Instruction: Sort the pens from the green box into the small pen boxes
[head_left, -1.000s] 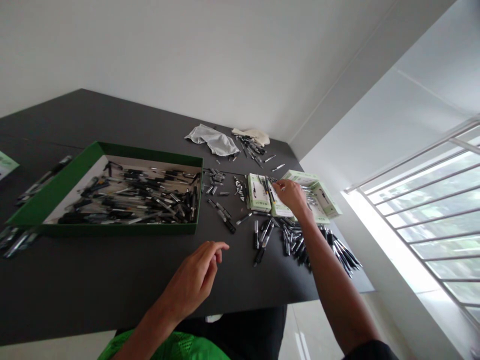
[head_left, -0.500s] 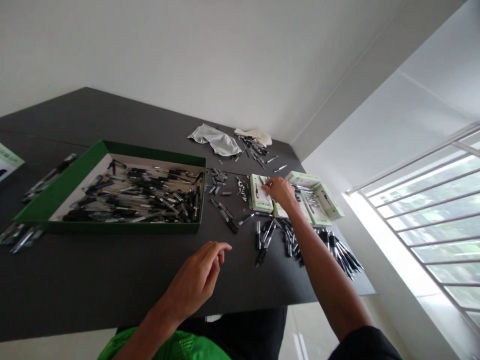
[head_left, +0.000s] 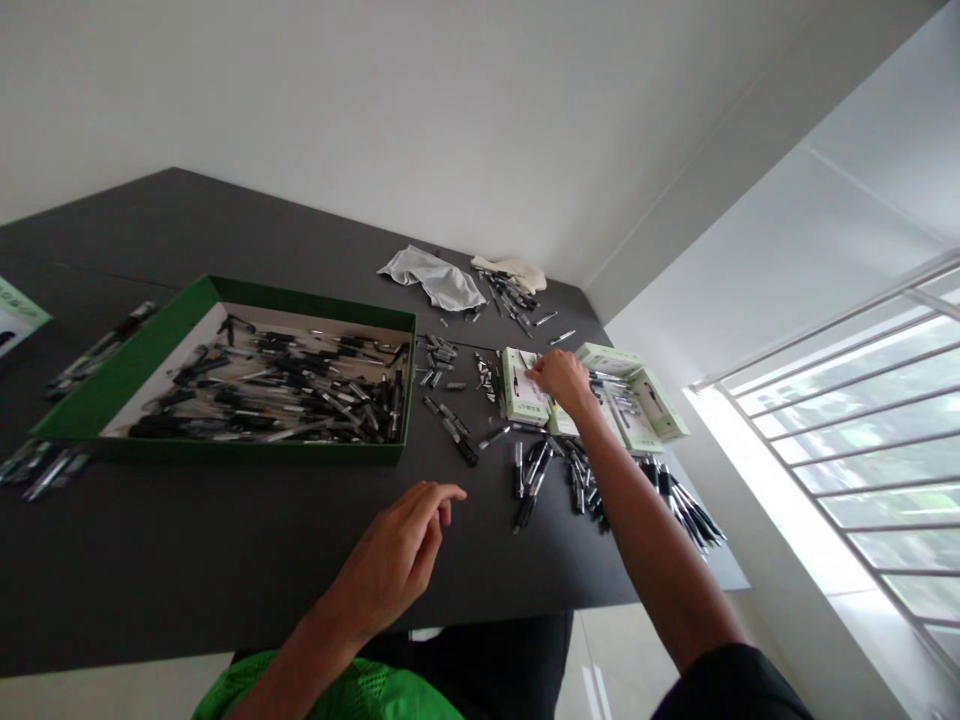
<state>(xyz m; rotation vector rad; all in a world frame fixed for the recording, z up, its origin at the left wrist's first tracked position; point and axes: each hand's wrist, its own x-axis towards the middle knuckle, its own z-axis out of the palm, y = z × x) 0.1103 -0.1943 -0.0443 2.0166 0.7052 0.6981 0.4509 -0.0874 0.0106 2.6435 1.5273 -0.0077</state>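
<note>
My right hand (head_left: 561,378) reaches over the small white-and-green boxes, its fingers bent down and drawn together at the right edge of the left box (head_left: 523,390). Whatever its fingertips pinch is hidden or too small to name. Beside it on the right, an opened pale green box (head_left: 639,425) has pen parts in it. My left hand (head_left: 397,540) hovers above the front of the dark table, index finger stretched forward and the others loosely bent, holding nothing. Short pen parts (head_left: 534,470) are scattered on the table between the hands and the boxes.
To the left stands a large green tray (head_left: 247,455) full of black and clear pens. A grey cloth (head_left: 435,277) and a cream cloth (head_left: 517,270) lie near the wall. Bundled pens (head_left: 686,505) sit at the right edge, by a barred window (head_left: 862,440).
The view has shifted very slightly. My right hand stays at the small box, its fingers a little more turned down; my left hand has barely moved.
</note>
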